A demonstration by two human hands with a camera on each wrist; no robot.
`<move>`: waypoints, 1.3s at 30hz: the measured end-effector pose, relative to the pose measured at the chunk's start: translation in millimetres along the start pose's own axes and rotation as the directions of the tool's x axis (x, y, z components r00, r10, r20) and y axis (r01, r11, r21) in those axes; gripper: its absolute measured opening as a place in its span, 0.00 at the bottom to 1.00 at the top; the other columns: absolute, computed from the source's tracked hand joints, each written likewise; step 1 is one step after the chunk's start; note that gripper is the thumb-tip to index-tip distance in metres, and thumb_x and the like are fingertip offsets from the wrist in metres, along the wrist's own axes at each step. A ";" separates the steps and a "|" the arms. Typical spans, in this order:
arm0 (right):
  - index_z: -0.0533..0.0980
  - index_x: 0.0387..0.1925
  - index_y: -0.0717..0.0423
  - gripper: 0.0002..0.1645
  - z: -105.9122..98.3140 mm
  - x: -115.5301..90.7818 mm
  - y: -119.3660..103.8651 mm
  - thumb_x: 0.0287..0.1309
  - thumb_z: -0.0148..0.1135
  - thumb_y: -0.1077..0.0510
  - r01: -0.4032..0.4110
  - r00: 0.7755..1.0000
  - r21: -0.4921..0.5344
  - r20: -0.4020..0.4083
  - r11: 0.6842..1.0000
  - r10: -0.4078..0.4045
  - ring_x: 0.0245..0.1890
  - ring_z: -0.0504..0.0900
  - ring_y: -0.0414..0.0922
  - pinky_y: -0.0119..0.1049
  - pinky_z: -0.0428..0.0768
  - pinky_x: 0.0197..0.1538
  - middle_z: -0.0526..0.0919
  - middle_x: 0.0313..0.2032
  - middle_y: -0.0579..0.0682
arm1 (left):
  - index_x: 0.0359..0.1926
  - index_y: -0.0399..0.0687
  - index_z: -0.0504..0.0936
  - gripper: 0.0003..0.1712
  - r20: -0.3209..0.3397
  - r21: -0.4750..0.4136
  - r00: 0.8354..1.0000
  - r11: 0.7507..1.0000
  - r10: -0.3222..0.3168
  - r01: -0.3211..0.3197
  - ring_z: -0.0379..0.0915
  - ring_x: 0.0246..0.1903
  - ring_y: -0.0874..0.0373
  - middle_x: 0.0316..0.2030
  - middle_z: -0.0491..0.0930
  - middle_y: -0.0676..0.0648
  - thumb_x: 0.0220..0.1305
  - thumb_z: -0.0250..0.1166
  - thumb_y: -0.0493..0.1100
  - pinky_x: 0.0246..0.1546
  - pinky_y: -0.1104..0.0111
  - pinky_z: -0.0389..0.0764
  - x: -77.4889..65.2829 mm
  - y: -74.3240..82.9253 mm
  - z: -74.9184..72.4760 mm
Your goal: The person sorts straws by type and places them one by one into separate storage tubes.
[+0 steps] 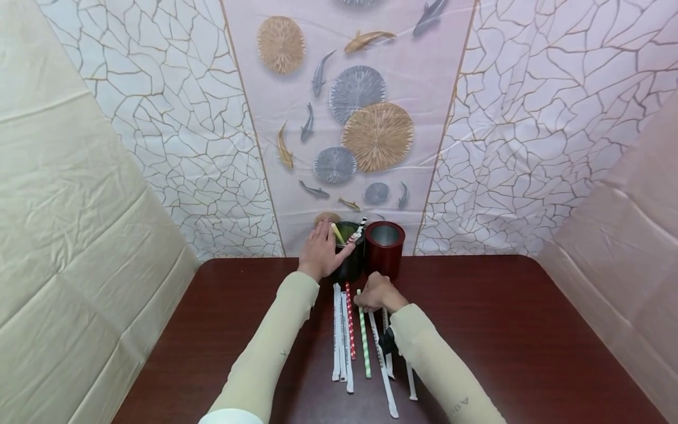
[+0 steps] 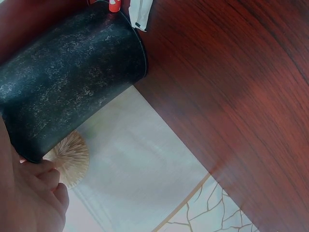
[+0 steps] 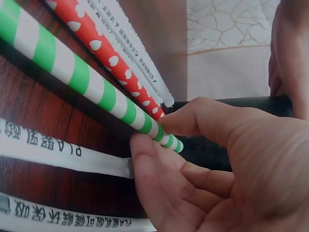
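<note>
My right hand (image 1: 378, 292) pinches a green-and-white striped paper straw (image 3: 79, 75) near its far end, between thumb and fingertips. Most of the straw stretches back toward me over the table. With my left hand (image 1: 319, 250) I hold a black can (image 2: 77, 72) at its upper rim, thumb across the front and fingers along the left side. A yellow straw (image 1: 337, 233) and a black-and-white striped straw (image 1: 362, 222) poke out of that can. Left of the green straw lies a red straw with white hearts (image 3: 104, 48).
Close against the black can's right side stands a dark red can (image 1: 384, 259). White paper-wrapped straws (image 1: 336, 335) lie left of the red straw, and more wrapped straws (image 1: 382, 374) lie under and beside my right forearm. A patterned cloth backdrop (image 1: 339, 106) rises behind the brown table (image 1: 508, 330).
</note>
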State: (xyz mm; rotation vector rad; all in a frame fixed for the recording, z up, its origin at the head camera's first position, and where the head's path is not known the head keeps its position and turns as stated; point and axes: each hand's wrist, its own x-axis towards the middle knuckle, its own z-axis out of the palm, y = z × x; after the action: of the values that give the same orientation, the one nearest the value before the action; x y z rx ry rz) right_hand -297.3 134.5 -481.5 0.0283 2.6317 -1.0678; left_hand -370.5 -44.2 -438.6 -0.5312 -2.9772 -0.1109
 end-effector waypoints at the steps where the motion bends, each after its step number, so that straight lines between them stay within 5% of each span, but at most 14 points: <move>1: 0.86 0.22 0.59 0.15 -0.8 -0.3 0.1 0.64 0.72 0.57 0.003 1.000 0.007 0.000 1.000 -0.003 0.24 0.89 0.46 0.42 0.91 0.39 0.88 0.21 0.52 | 0.84 0.35 0.49 0.57 -0.003 -0.002 1.000 1.000 0.000 0.000 0.42 0.85 0.46 0.85 0.44 0.37 0.78 0.34 0.78 0.85 0.57 0.50 0.2 0.0 0.2; 5: 0.87 0.21 0.60 0.17 -6.5 -2.7 -1.5 0.65 0.72 0.56 0.021 1.000 -0.002 -0.005 1.000 -0.021 0.28 0.91 0.50 0.43 0.89 0.47 0.90 0.22 0.54 | 0.84 0.35 0.48 0.57 -0.005 -0.012 1.000 1.000 -0.009 0.009 0.42 0.85 0.46 0.85 0.44 0.37 0.77 0.34 0.78 0.85 0.57 0.50 0.5 0.0 1.3; 15: 0.86 0.19 0.59 0.20 -36.5 -9.8 -16.6 0.67 0.70 0.55 0.078 0.996 -0.034 -0.038 0.996 -0.079 0.37 0.91 0.56 0.42 0.89 0.44 0.89 0.23 0.51 | 0.84 0.35 0.47 0.57 0.000 -0.025 1.000 1.000 0.001 -0.001 0.41 0.85 0.45 0.85 0.44 0.37 0.77 0.34 0.78 0.85 0.56 0.49 0.2 0.3 1.0; 31: 0.89 0.26 0.51 0.12 -89.5 -29.6 -62.2 0.66 0.71 0.53 0.209 0.970 -0.185 -0.085 0.960 -0.227 0.25 0.87 0.41 0.35 0.83 0.38 0.91 0.23 0.47 | 0.84 0.36 0.47 0.57 0.006 -0.004 1.000 1.000 -0.010 0.010 0.42 0.85 0.45 0.85 0.44 0.38 0.77 0.33 0.78 0.85 0.57 0.50 1.5 2.5 0.8; 39: 0.86 0.29 0.57 0.10 -116.4 -40.0 -91.8 0.63 0.71 0.55 0.288 0.938 -0.177 -0.144 0.941 -0.314 0.22 0.83 0.41 0.31 0.76 0.29 0.89 0.22 0.50 | 0.84 0.35 0.46 0.58 0.013 -0.008 1.000 1.000 -0.011 0.011 0.41 0.85 0.44 0.85 0.43 0.37 0.77 0.32 0.79 0.85 0.56 0.50 0.3 0.5 -1.0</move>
State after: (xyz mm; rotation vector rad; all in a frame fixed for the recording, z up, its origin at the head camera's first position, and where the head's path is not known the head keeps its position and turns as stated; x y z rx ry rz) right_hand -302.1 151.4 -328.9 -0.3446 2.9357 -0.9866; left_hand -370.5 -43.8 -437.5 -0.5183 -2.9943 -0.1203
